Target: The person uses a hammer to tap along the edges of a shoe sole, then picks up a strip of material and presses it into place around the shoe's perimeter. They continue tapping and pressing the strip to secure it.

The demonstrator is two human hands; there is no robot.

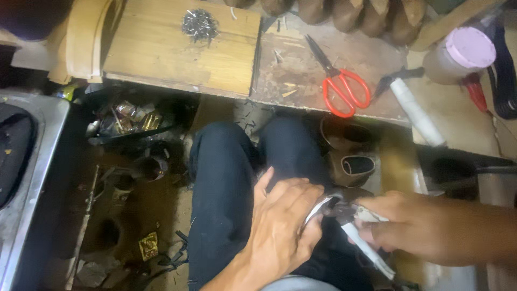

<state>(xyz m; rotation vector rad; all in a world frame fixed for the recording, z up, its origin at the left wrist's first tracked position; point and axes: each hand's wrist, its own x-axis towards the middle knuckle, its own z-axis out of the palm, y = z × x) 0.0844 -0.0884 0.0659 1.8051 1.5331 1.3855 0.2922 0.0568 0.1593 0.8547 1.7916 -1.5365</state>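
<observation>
So the person's sitting low with dark trousers (231, 178) on, knees up against a scruffy wooden desk (301, 70), and both hands are busy right over the lap. The left hand (283, 223) is curled over something pale, looks like a strip of leather or an upper's edge (318, 207), fingers wrapped down and the thumb sticking up toward the knee. The right hand (409, 226) comes in from the side, closed around a pair of pincers (344, 213) whose white-taped handles (369, 250) poke out below the fist. The dark jaws sit right at the pale edge, touching it as far as I can tell.

My read: this is the pulling or gripping bit, tool biting the material while the other hand braces it. Next move probably wants a firm, steady tug with the left hand keeping everything pinned, otherwise the edge slips out.

Up on the desk there's a pair of red-handled scissors (342, 86), a little heap of small nails (199, 24) on a lighter board, a white-wrapped tool (417, 113) and a jar with a pink lid (468, 51). A brown shoe (353, 164) sits just beyond the knees.
</observation>
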